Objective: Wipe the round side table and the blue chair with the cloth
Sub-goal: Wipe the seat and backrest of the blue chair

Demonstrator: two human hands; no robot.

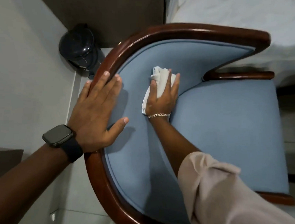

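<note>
Right hand point(162, 97): fingers spread, pressing white cloth point(159, 83) flat onto blue chair point(227, 125) backrest padding. Left hand point(97, 111): fingers extended, close together, flat across wooden rim point(110, 62). Cloth partly hidden under palm.

Single head cam, close, looking steeply down over blue chair point(227, 123), both forearms in frame

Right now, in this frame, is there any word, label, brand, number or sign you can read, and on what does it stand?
None can be read.
Smartwatch on the left wrist: screen dark, no text.
Black bin by the wall: only glare spots, no label visible.
Blue chair, its wooden frame and the white cloth under the right hand: no tag or print.
</note>
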